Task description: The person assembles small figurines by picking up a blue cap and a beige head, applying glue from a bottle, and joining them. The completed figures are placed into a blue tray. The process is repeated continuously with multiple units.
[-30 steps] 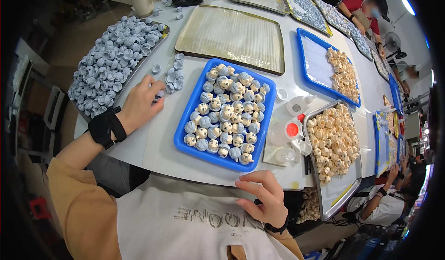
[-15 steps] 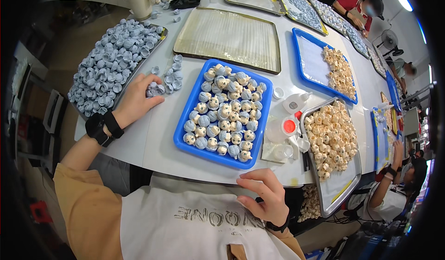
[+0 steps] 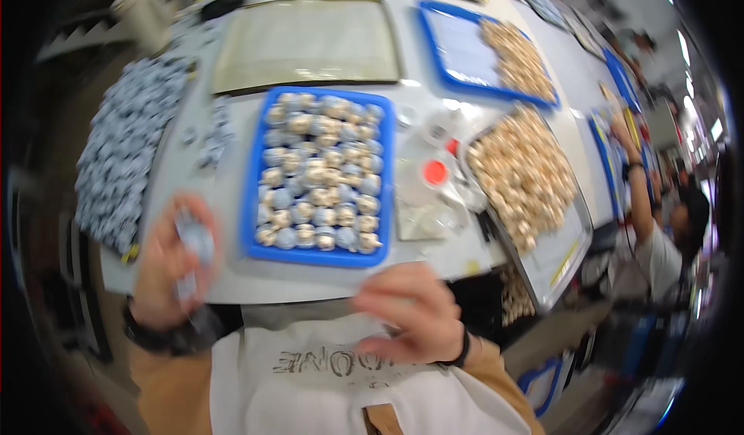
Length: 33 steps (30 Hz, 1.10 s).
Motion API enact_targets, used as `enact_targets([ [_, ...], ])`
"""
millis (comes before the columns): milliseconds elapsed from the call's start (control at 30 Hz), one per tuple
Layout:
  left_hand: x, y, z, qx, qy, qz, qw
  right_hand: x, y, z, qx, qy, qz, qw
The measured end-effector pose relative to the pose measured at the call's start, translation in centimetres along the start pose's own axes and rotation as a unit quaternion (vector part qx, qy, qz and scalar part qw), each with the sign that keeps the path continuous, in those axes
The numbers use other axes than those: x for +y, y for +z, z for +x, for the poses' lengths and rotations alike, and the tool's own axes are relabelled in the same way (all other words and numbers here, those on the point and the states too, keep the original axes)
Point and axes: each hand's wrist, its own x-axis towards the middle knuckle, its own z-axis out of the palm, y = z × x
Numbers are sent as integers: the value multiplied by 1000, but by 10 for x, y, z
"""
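Observation:
My left hand (image 3: 167, 260), blurred by motion, is closed around blue-grey cup-shaped shell pieces (image 3: 195, 237) near the table's front edge. To its right stands a blue tray (image 3: 318, 257) with rows of small doll heads (image 3: 322, 173), cream faces under blue-grey hair. Below that tray's right corner, in front of my apron, hovers my right hand (image 3: 415, 311). It is also smeared, with thumb and fingers apart and nothing visible between them. A heap of the same blue-grey shells (image 3: 128, 148) lies at the left, and a few loose shells (image 3: 217, 134) lie beside it.
Right of the doll heads are a white container with a red-orange opening (image 3: 435, 173) and a metal tray (image 3: 556, 268) piled with cream hollow pieces (image 3: 515, 175). Behind stand a shallow tray (image 3: 306, 43) and another blue tray (image 3: 473, 90). A co-worker's arm (image 3: 637, 179) reaches in at right.
My left hand has left the shell heap and come toward me with shells in it. My right hand has shifted slightly left. The whole view has turned rightward.

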Motion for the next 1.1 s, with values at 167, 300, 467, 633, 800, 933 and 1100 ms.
enact_targets([
  [167,-53,49,-2,7,-124,-187,975,1,48,28,76,-67,-87,991],
  [300,-59,64,17,115,-177,-350,913,6,41,23,75,-35,-140,987],
  [467,-76,46,15,-68,-196,-376,903,-8,-27,0,-15,10,-77,997],
  [633,-75,37,9,-132,-123,-263,948,18,-198,-55,127,402,-421,803],
  [800,-79,44,8,-107,-122,-196,967,67,-257,-95,13,511,-339,790],
  [933,-80,44,3,-81,-134,-102,982,97,-261,-106,-6,464,-369,805],
  [1100,-76,40,0,-83,-120,-62,987,90,-260,-110,12,483,-364,797],
])
